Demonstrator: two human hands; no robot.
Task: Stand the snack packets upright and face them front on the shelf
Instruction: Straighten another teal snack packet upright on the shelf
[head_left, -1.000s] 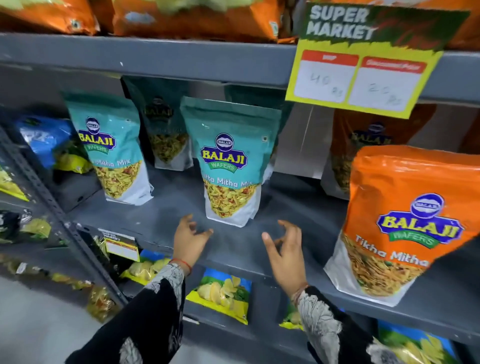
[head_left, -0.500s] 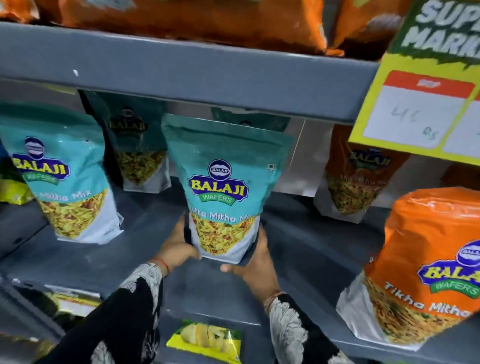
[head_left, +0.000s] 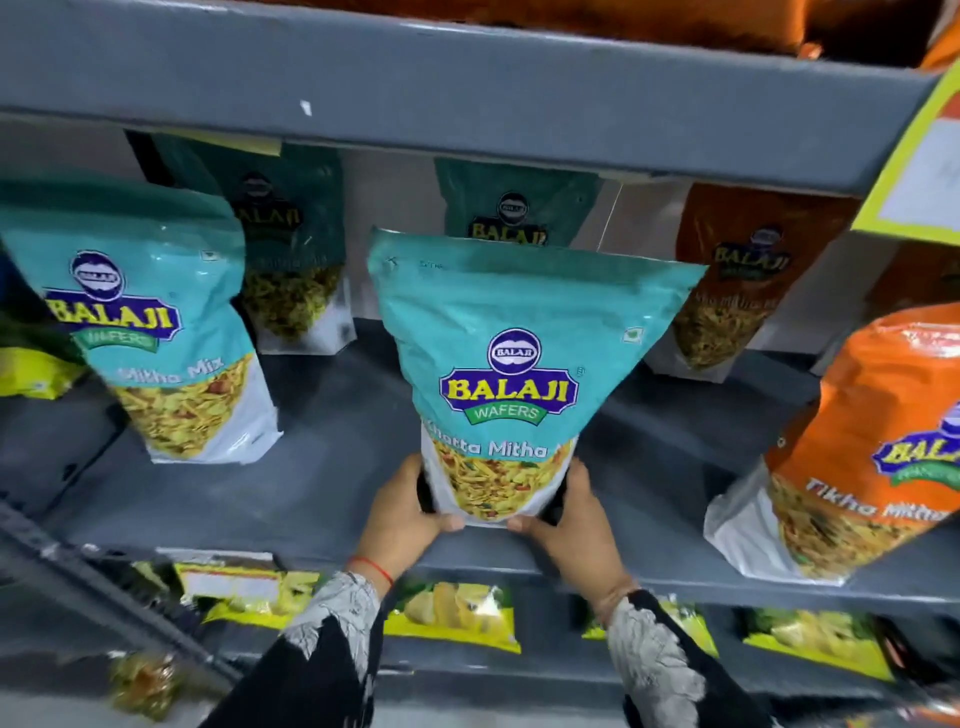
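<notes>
Head view showed the left hand (head_left: 400, 512) and right hand (head_left: 574, 525) clasping the base of an upright teal plastic Balaji snack packet (head_left: 511, 374), label facing front, on the grey metal shelf (head_left: 322, 467).

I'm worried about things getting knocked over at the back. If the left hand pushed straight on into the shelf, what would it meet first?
Probably nothing soon: past the left hand, which grips the teal packet, lies bare shelf. The shaded teal packet at the back stands left of that line, though depth is unclear.
</notes>
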